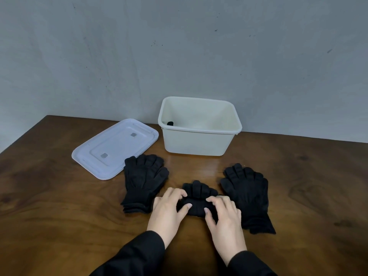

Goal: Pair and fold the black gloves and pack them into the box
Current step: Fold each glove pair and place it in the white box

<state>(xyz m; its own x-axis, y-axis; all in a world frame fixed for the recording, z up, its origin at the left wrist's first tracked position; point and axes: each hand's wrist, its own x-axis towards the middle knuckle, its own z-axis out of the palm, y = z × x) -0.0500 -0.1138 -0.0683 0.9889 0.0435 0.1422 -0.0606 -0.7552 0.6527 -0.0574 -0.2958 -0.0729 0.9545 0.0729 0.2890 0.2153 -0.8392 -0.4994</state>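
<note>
Before you, a dark wooden surface (298, 176) holds a cream box (199, 142), its pale lid (113, 148) lying flat beside it, and three black glove piles: left stack (143, 182), folded middle pair (197, 198), right stack (249, 196).

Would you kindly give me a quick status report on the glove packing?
Both hands, left and right, gripping the folded pair. Two stacks wait beside. Box open, something black inside; path clear.

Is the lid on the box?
No, the lid lies flat on the table, left of the open box.
</note>
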